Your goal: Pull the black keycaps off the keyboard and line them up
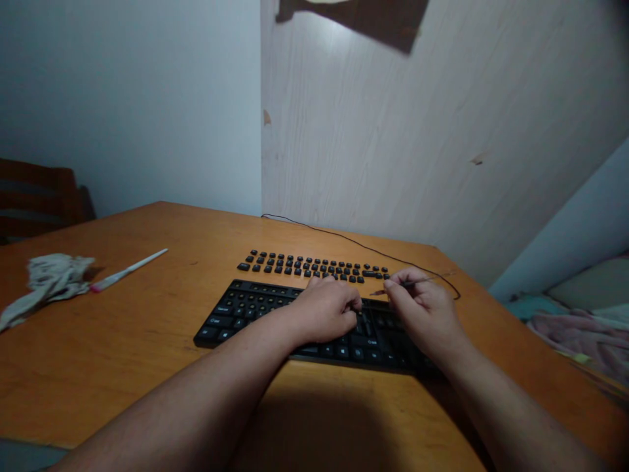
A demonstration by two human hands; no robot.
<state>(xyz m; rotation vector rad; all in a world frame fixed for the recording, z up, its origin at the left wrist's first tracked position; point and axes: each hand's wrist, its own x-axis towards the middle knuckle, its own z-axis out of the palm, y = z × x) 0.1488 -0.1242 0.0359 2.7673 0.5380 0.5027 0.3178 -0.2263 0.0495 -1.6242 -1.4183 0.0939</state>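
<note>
A black keyboard (216,321) lies on the table, with several keycaps off its upper rows. My left hand (327,311) rests over its middle, fingers curled and thumb near the index finger; whatever is between them is hidden or too small to name. Above the keyboard's right part, my right hand (422,305) pinches a thin rod-like tool (378,292). Its dark reddish tip points left toward my left hand, and its slender shaft sticks out behind my fingers to the right. Loose black keycaps (307,266) stand in rows just beyond the keyboard.
On the left of the wooden table (147,354) lie a crumpled pale cloth (56,278) and a white brush-like stick (130,269) with a pink end. A black cable (339,235) runs along the back. A chair (39,196) stands left; bedding (580,337) shows right.
</note>
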